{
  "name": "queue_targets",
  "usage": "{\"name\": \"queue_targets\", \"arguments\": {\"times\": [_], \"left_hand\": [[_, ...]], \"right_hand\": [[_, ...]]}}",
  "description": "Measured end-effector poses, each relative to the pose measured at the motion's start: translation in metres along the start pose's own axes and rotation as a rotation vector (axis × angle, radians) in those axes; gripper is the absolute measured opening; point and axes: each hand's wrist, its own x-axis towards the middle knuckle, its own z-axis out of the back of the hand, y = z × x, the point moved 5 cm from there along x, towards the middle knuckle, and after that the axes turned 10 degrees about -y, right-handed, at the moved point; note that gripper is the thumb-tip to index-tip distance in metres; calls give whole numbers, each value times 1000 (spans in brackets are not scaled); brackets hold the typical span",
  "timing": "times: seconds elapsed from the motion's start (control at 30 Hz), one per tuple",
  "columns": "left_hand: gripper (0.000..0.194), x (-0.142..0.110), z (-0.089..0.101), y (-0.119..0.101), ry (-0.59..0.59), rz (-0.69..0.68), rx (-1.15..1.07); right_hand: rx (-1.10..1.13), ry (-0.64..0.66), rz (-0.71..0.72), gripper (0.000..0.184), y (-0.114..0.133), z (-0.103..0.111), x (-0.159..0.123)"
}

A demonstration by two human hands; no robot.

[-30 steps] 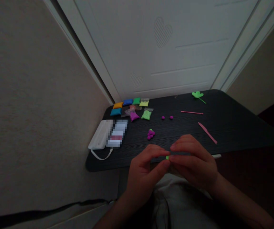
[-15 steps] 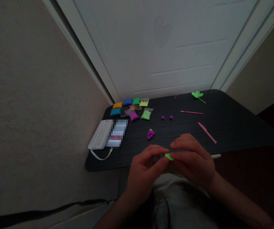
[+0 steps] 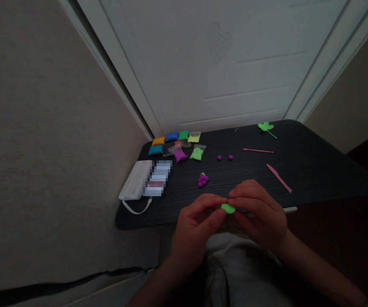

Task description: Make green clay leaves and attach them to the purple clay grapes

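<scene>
A: What are the hands doing?

B: The left hand (image 3: 190, 224) pinches a flat bright green clay piece (image 3: 228, 208) between thumb and forefinger. The right hand (image 3: 262, 215) has its fingertips closed on the other side, its fingers bunched together. The piece sits between them, close to the near edge of the dark table (image 3: 325, 170).

A: What could go wrong there?

B: A hard squeeze might dent or thin it, and hands drawing apart could tear it, since both grip it. If it clung to a fingertip, letting go might stretch it. With a loose pinch, it could drop towards the lap.

A: And beyond the hands?

B: The purple ball cluster (image 3: 202, 180) rests just past the left hand. A careless knuckle might flatten it or knock a ball off. Further back, two loose purple balls (image 3: 219, 157) lie apart from each other; a bumped table could set them rolling.

A: Anything at the sides?

B: A pink plastic knife (image 3: 279, 178) lies beyond the right hand, where a sweeping wrist could push it. The green clover shape (image 3: 265, 126) is near the far edge, its thin stem probably easy to bend.
</scene>
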Motion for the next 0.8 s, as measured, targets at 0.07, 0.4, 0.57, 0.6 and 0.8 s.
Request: {"name": "queue_targets", "arguments": {"times": [0.07, 0.4, 0.57, 0.6, 0.8], "left_hand": [[21, 0, 0, 2, 1, 8, -10], [16, 6, 12, -7, -126, -123, 236], [13, 8, 11, -7, -84, -100, 294], [12, 9, 11, -6, -88, -87, 297], [9, 10, 10, 2, -137, -13, 163]], "right_hand": [[4, 2, -5, 27, -1, 0, 0], [76, 133, -341, 16, -17, -3, -5], [44, 186, -316, 15, -18, -8, -6], [31, 189, -306, 15, -18, -8, -6], [7, 207, -328, 17, -19, -8, -7]]}}
